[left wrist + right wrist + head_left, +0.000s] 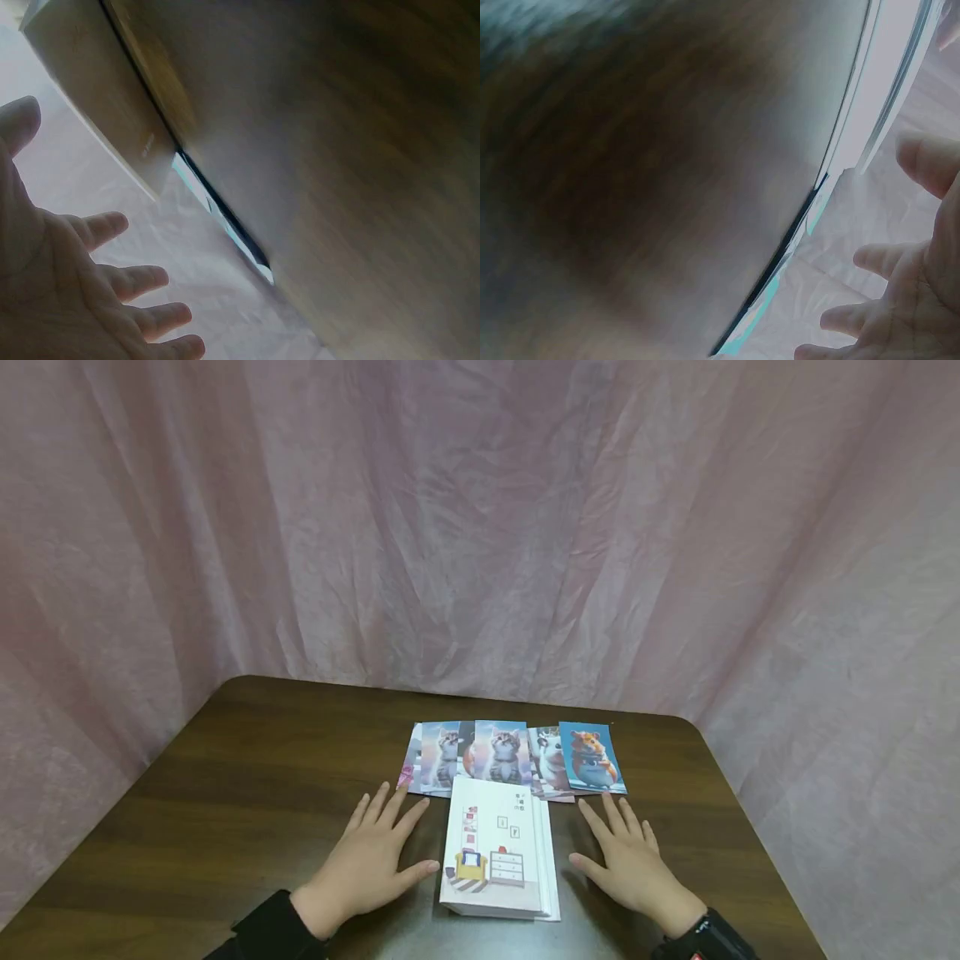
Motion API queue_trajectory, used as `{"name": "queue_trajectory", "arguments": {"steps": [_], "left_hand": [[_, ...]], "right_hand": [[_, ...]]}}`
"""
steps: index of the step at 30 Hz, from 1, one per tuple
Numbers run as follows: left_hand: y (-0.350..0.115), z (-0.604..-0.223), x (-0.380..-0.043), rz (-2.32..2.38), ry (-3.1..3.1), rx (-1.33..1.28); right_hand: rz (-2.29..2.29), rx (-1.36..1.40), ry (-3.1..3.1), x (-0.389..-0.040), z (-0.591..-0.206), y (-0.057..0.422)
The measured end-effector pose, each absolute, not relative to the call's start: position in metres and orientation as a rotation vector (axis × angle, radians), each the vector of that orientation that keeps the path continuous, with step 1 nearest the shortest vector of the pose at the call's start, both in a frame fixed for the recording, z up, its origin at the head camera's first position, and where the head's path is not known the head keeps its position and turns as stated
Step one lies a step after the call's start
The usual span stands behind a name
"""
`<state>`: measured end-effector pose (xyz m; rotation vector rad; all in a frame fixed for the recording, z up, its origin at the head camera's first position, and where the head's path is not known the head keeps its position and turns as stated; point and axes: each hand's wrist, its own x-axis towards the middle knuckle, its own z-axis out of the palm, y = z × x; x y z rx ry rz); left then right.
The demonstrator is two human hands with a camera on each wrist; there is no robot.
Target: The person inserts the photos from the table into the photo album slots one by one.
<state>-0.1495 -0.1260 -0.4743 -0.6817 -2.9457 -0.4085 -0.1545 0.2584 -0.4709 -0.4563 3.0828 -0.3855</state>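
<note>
In the head view a thick white album (491, 843) lies near the table's front, its cover printed with a yellow armchair and a drawer chest. My left hand (367, 856) is spread flat just left of it, thumb tip close to its edge. To its right, my right hand (630, 860) has its fingers spread too, and holds nothing. Behind the album several picture cards overlap in a row, among them a kitten card (504, 752) and a hamster card (592, 756). Both wrist views show extended fingers, with the album (97, 90) standing beside the left hand's thumb.
The brown wooden table (300, 760) has rounded far corners. Pink curtain (480, 527) hangs behind it and along both sides. Dark cuffs cover both wrists, with a black band (708, 939) at the right one.
</note>
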Motion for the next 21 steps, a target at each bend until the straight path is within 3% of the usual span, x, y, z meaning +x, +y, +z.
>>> {"name": "queue_trajectory", "arguments": {"steps": [21], "left_hand": [[-0.079, -0.459, -0.146, -0.443, -2.965, -1.032]], "right_hand": [[-0.430, -0.554, 2.994, -0.156, -0.465, 0.229]]}}
